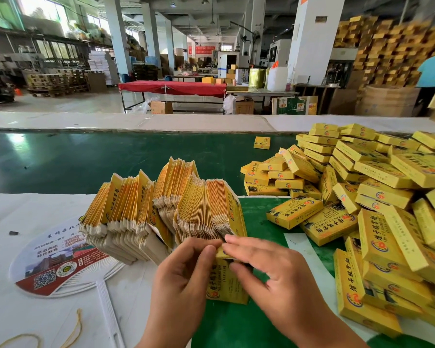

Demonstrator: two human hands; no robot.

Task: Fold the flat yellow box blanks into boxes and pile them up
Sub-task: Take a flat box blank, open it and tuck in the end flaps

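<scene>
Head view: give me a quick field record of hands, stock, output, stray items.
left hand: gripping the box in progress at its left side
right hand: fingers on the top flap of the same box
blanks: flat, fanned upright behind the hands
folded boxes: loose heap on the right
lone box: apart on the green belt
hand fan: flat on the white cover, left

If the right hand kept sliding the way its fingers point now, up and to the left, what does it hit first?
Most likely the left hand: the right hand has its fingertips nearly touching the left's over the box they hold. Just beyond stands the fanned stack of flat blanks; depth between them is unclear.
</scene>
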